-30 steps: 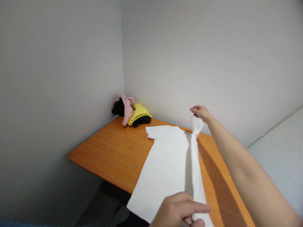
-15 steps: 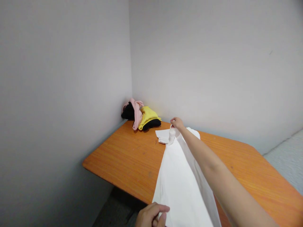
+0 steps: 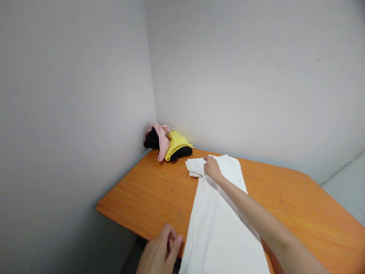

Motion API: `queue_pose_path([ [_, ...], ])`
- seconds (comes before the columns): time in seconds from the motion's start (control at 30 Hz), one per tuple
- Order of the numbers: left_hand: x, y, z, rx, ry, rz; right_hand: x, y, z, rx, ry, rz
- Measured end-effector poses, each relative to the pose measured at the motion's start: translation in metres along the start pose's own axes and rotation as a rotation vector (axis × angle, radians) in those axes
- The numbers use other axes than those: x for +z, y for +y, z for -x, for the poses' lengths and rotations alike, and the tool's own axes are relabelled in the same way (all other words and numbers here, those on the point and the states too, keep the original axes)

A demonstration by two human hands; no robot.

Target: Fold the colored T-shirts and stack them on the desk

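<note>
A white T-shirt (image 3: 219, 224) lies lengthwise on the table, folded into a long strip. One short sleeve (image 3: 194, 167) sticks out at its far left, with small creases beside it. At the shirt's far end, by the sleeve, my right hand (image 3: 211, 169) is lowered onto the cloth with its fingers closed on it; the fingertips are partly hidden. My left hand (image 3: 159, 251) hovers at the near table edge, left of the shirt and apart from it. Its fingers are loosely curved, thumb away from the forefinger, holding nothing.
An orange-brown wooden table (image 3: 148, 190) stands in a corner against grey walls (image 3: 242, 76). Heaped at its far left corner are a pink and black garment (image 3: 163, 142) and a yellow garment (image 3: 178, 142) with a black piece (image 3: 181, 152) under it.
My right hand has come down with the raised far part of the T-shirt, which now lies flatter. My left hand has let go of the near end and moved left.
</note>
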State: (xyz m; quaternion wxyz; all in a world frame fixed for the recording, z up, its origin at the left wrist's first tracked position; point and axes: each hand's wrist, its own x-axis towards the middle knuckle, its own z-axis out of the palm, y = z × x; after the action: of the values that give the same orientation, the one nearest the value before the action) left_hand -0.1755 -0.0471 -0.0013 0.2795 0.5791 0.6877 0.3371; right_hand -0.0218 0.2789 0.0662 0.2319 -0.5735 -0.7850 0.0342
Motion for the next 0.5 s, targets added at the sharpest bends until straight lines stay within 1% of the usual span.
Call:
queue_pose_path([
  [0.03,-0.011,0.008,-0.017,0.046,0.059,-0.053,0.001,0.005,0.011,0.026,0.029,0.036],
  [0.1,-0.028,0.025,-0.064,0.102,0.126,-0.160,0.003,0.014,0.031,0.084,0.076,0.097],
  [0.13,-0.033,0.034,-0.092,0.114,0.133,-0.217,0.005,0.018,0.040,0.107,0.089,0.120],
  [0.2,-0.036,0.050,-0.150,0.096,0.140,-0.286,0.009,0.024,0.055,0.129,0.093,0.148],
  [0.27,-0.032,0.065,-0.204,0.045,0.149,-0.331,0.017,0.029,0.066,0.124,0.089,0.159],
  [0.33,-0.023,0.078,-0.248,-0.017,0.154,-0.373,0.025,0.031,0.075,0.109,0.088,0.200],
  [0.4,-0.013,0.089,-0.279,-0.072,0.149,-0.412,0.033,0.032,0.081,0.104,0.080,0.261],
  [0.5,-0.001,0.097,-0.306,-0.120,0.123,-0.458,0.038,0.031,0.084,0.114,0.047,0.288],
])
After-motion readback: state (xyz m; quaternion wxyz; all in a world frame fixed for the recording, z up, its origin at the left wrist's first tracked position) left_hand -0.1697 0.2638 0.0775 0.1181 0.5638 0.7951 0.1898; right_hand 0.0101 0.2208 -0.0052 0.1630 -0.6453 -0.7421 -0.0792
